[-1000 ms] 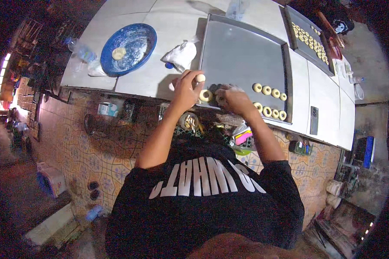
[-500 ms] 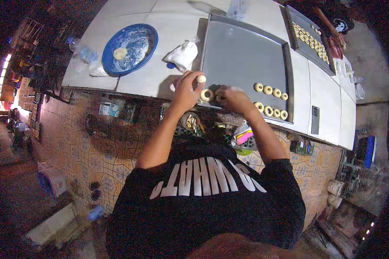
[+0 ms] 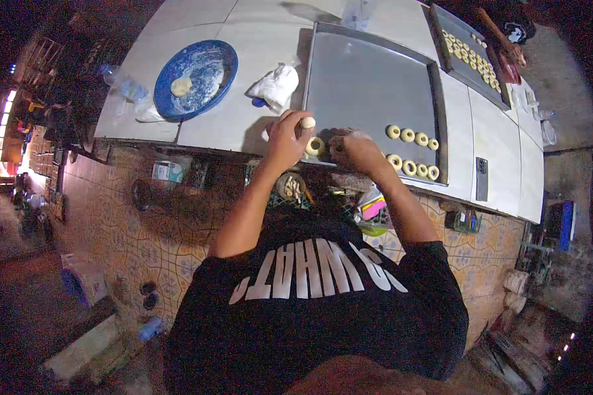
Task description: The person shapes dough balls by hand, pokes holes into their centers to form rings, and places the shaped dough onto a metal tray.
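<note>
A large grey baking tray (image 3: 369, 85) lies on the tiled counter, with several small dough rings (image 3: 412, 153) in two rows at its near right corner. My left hand (image 3: 284, 139) rests at the tray's near edge and pinches a small dough ball (image 3: 308, 122) in its fingertips. A dough ring (image 3: 315, 146) sits between both hands. My right hand (image 3: 352, 149) presses its fingers against that ring.
A blue plate (image 3: 194, 79) holding a dough lump (image 3: 181, 85) and flour stands at the left. A white bag (image 3: 275, 85) lies beside the tray. A second tray (image 3: 471, 56) of rings sits at the far right, a dark phone (image 3: 481, 176) near the counter edge.
The hands stay at the tray's near edge; the ring between them looks more formed, and the left hand still pinches the small ball.
</note>
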Demonstrator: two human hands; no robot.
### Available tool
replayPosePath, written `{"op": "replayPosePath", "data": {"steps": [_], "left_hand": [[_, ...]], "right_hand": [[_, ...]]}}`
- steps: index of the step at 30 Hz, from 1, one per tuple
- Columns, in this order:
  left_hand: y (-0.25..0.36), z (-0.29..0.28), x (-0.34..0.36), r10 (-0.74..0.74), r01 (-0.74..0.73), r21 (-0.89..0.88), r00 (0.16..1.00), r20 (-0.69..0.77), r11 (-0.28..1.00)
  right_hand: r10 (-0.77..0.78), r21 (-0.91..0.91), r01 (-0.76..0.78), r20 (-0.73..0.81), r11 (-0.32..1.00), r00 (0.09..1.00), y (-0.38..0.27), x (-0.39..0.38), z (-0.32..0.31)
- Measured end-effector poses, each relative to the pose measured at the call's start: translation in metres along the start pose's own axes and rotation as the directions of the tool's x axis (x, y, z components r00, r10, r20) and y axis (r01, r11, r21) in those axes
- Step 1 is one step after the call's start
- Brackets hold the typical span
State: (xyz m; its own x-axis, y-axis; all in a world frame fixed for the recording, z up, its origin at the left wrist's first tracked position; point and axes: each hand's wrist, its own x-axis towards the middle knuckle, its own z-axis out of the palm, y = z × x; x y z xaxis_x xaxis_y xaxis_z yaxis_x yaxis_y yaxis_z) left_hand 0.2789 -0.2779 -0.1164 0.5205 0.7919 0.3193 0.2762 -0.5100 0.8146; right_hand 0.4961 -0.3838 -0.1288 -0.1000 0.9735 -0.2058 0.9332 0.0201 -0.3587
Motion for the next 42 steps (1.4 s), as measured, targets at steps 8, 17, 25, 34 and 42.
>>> {"op": "replayPosePath", "data": {"steps": [8, 17, 25, 34, 42], "left_hand": [[0.011, -0.002, -0.004, -0.051, 0.053, -0.040, 0.998, 0.029, 0.998], [0.008, 0.000, -0.006, -0.081, 0.082, -0.043, 0.996, 0.035, 0.996], [-0.007, 0.008, -0.007, -0.027, 0.028, -0.015, 0.999, 0.018, 1.000], [0.002, 0.005, -0.008, 0.033, -0.033, 0.022, 0.999, -0.014, 0.999], [-0.009, 0.006, -0.015, 0.040, -0.039, 0.046, 0.999, -0.009, 0.998]], "right_hand": [[0.007, -0.009, -0.008, -0.100, 1.000, 0.995, -0.030, -0.010, -0.030], [-0.005, 0.166, 0.013, -0.054, 0.986, 0.999, -0.045, -0.011, -0.045], [-0.033, 0.045, 0.029, 0.077, 0.999, 0.997, -0.030, -0.002, -0.031], [-0.019, 0.079, 0.024, -0.060, 0.997, 0.998, -0.034, -0.003, -0.025], [-0.008, 0.120, 0.011, -0.022, 0.993, 1.000, -0.044, -0.007, -0.036]]}}
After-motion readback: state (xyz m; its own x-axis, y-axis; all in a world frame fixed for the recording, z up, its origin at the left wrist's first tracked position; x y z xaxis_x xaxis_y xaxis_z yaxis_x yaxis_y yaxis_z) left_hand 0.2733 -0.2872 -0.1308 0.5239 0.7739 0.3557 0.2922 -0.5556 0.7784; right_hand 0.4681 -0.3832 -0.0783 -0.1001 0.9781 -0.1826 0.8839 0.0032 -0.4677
